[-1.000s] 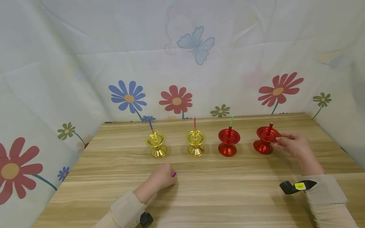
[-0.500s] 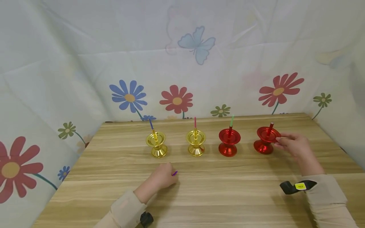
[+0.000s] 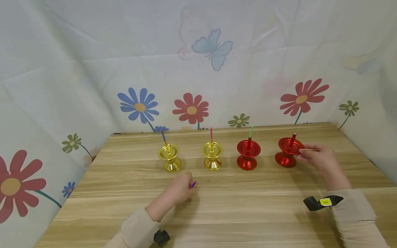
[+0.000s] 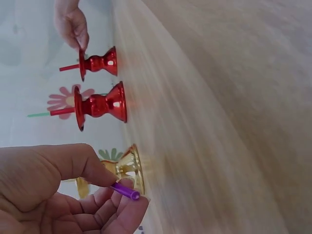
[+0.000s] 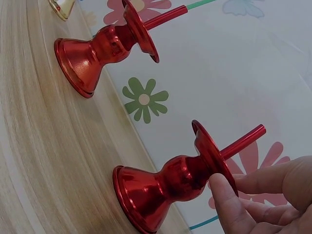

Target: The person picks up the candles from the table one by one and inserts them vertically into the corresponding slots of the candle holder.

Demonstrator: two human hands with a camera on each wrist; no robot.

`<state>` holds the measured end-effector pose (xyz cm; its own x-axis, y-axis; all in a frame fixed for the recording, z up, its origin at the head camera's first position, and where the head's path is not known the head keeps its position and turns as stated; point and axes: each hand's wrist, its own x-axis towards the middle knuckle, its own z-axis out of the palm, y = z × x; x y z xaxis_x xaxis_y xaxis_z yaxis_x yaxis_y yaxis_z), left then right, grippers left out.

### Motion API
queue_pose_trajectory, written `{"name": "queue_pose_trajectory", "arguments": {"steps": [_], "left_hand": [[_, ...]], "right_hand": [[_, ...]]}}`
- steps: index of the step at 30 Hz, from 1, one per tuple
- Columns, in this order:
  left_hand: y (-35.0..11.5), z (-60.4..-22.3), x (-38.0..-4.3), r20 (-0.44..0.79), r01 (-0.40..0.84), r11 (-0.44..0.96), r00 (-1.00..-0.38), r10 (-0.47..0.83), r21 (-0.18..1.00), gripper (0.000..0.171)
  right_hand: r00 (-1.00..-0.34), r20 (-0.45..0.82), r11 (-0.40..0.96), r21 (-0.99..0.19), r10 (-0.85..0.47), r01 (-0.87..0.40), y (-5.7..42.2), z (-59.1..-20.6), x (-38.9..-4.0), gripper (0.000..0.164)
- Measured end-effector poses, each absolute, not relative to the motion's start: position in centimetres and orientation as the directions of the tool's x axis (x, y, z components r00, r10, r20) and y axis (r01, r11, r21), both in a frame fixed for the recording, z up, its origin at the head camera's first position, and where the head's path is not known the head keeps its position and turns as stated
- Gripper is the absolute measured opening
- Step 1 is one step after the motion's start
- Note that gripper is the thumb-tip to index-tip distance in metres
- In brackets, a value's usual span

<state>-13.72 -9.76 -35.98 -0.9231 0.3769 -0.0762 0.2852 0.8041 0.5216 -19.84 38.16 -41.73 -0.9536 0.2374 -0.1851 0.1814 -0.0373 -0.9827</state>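
My left hand [image 3: 178, 189] pinches a short, thin purple candle [image 4: 125, 191] between thumb and fingers, low over the table in front of the gold holders. At the right, my right hand [image 3: 321, 159] grips the dish rim of a red candle holder [image 5: 144, 190], thumb on one face and fingers on the other. That holder stands upright on its base, and its red tube [image 5: 243, 141] has no candle in it. Beside it, a second red candle holder [image 3: 247, 161] carries a thin green candle [image 3: 251, 132].
Further left stand two gold candle holders, one [image 3: 212, 162] with a pink candle [image 3: 211, 133], the other [image 3: 172, 163] with a leaning blue candle [image 3: 163, 135]. Behind the wooden table [image 3: 235, 213] hangs a flower-printed cloth [image 3: 149, 69].
My left hand has shifted slightly right and away from me with the purple candle, whose tip now points more upward. The right hand stays on the red candle holder's rim.
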Motion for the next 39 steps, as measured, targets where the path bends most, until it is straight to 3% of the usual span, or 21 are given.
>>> {"name": "queue_pose_trajectory", "arguments": {"steps": [10,24,39], "left_hand": [[-8.4,-35.3,-13.8,-0.02,0.33,0.775,-0.915,0.404,0.539,0.015],[-6.5,-35.4,-14.4,0.048,0.361,0.663,-0.896,0.441,0.655,0.02],[-4.0,-34.2,-14.5,0.137,0.443,0.592,-0.861,0.49,0.673,0.019]], "right_hand": [[-0.95,-0.188,0.016,-0.98,0.248,0.198,37.9,-41.6,-19.9,0.033],[-0.951,-0.184,0.027,-0.98,0.247,0.197,38.1,-41.6,-19.9,0.032],[-0.95,-0.176,0.041,-0.98,0.258,0.193,38.0,-41.5,-20.0,0.032]]}}
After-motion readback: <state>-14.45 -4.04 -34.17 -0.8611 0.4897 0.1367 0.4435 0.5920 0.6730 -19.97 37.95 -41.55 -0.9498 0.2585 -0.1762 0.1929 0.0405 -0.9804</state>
